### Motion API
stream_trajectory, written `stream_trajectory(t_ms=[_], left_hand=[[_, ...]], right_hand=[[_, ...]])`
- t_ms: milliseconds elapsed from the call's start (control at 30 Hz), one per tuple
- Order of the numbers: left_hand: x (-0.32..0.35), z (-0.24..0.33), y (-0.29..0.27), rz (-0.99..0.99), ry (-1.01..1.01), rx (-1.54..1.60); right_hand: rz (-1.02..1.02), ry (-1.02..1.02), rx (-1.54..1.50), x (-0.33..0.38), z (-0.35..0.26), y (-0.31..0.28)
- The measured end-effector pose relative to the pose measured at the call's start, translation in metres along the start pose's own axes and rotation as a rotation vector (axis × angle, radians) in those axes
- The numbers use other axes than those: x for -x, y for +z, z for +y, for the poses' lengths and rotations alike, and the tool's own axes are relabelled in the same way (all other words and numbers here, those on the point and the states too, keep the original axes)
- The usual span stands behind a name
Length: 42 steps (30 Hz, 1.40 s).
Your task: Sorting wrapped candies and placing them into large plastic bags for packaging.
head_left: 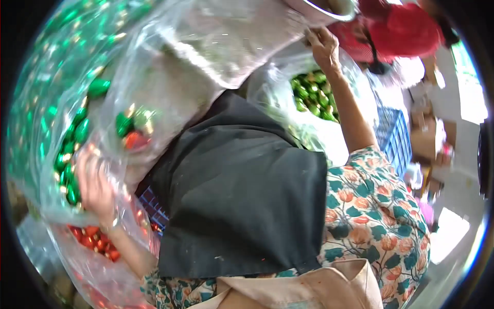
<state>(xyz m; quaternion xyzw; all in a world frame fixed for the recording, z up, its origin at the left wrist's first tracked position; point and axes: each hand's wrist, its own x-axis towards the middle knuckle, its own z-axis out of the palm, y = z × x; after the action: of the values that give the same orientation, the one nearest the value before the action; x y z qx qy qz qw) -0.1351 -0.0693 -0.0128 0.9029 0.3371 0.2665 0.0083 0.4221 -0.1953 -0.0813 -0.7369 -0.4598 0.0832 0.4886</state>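
My left hand [96, 188] lies with stretched fingers, somewhat blurred, at the edge of a clear plastic bag. Beside it are several shiny green egg-shaped pieces [66, 159] with gold ends. Far to the right, my right hand [324, 47] has its fingers curled at the edge of a pale work surface [242, 31], just below a white basin [321, 15]. What those fingers grip, if anything, cannot be made out. In the middle, clear plastic film [170, 77] covers part of the surface, with a few green and red pieces [136, 139] by it.
A large bag of green pieces [51, 108] fills the left; red pieces [95, 241] lie in another bag nearer me. Under my right arm, an open bag holds green pieces [315, 95]. A blue crate [393, 136], cardboard boxes [426, 136] and a person in red [411, 31] are at right.
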Motion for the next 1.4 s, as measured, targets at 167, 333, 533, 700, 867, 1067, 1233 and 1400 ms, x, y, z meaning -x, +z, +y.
stream_trajectory(t_ms=[167,333,533,700,867,1067,1233,1400], left_hand=[[0.042,-0.022,-0.047,0.283,-0.263,-0.370],[0.152,-0.074,-0.093,0.284,-0.618,-0.737],[0.297,-0.123,-0.062,-0.287,-1.218,-0.463],[0.299,-0.105,-0.048,-0.352,-1.214,-0.714],[0.261,-0.096,-0.054,0.010,-1.405,-0.783],[0.284,-0.132,-0.077,-0.371,-1.540,-0.755],[0.286,-0.113,-0.103,-0.498,-1.260,-0.860],[0.218,-0.021,-0.135,0.071,-1.111,-0.494]], right_hand=[[-0.282,0.409,0.786,0.113,0.210,-0.070],[-0.248,0.228,0.681,0.182,0.269,-0.015],[-0.670,0.681,1.032,0.148,0.308,0.015],[-0.073,0.525,0.792,0.138,0.272,-0.035],[0.041,0.641,-0.464,0.076,0.118,-0.034],[-0.551,0.656,-0.739,-0.040,-0.090,0.122],[-1.058,-0.553,0.055,-0.062,-0.232,0.301],[-0.889,-0.805,0.555,-0.034,-0.250,0.444]])
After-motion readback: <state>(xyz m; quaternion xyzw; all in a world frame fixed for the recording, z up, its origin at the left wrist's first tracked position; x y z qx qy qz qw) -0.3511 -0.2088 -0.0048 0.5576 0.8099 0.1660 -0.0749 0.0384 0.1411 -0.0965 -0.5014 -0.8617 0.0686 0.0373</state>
